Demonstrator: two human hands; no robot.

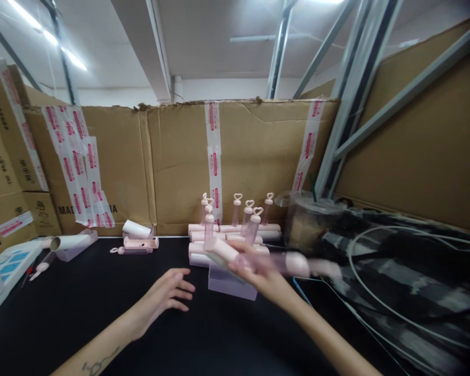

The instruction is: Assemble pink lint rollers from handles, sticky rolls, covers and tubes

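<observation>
"Over the black tabletop [160,347], how are the two arms set?"

"Both forearms slant up from the bottom corners and lean toward each other. The left hand [167,291] is at the end of the left one, a line tattoo showing near its lower end. Its fingers point right, slightly bent, with gaps between them."

"Is it gripping anything?"

"No, the grasp is loose and wide, with bare table around it. The nearest thing is the lavender box [232,283], just to its right and apart from the fingers."

"And the right hand [257,270]?"

"That one reaches up and leftward, its fingers closed around a pale pink tube [223,251]. The tube lies nearly level, sloping down a little to the right, and in this view it crosses in front of the box's upper part. Its left end is fairly sharp; beyond the hand, the right side smears past a rounded collar. Whether that's one piece or two, I can't tell."

"What's behind it?"

"Stacked pink and white cylinders [202,236], with heart-topped wands [254,225] upright among them. A lidded cup [308,222] with a green straw is on the right. Well off to the left, another wand [135,251] lies flat beside an open pink shell [145,243]."
</observation>
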